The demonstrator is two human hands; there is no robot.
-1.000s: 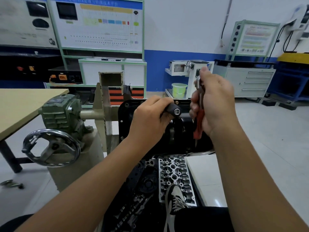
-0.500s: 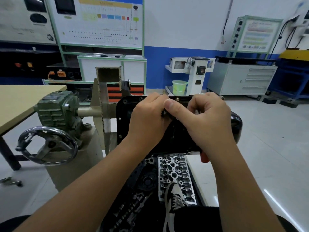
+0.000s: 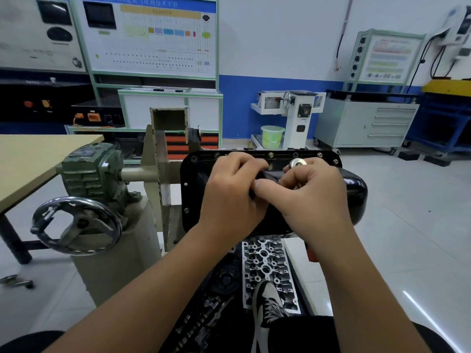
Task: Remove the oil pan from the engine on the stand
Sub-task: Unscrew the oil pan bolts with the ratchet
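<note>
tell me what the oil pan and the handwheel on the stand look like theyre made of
Oil pan: likely pressed steel with glossy black paint; it shows sharp reflections and a bolted rim.
Handwheel: bare, worn grey metal, probably cast iron or steel, with dull highlights.

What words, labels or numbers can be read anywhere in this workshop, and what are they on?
None can be read.
Big wall panel: a heading and coloured labels, too blurred.
Small panel on the right: printed lines, too small.
Green gearbox: a plate on top, illegible.
Black oil pan: no markings show.
</note>
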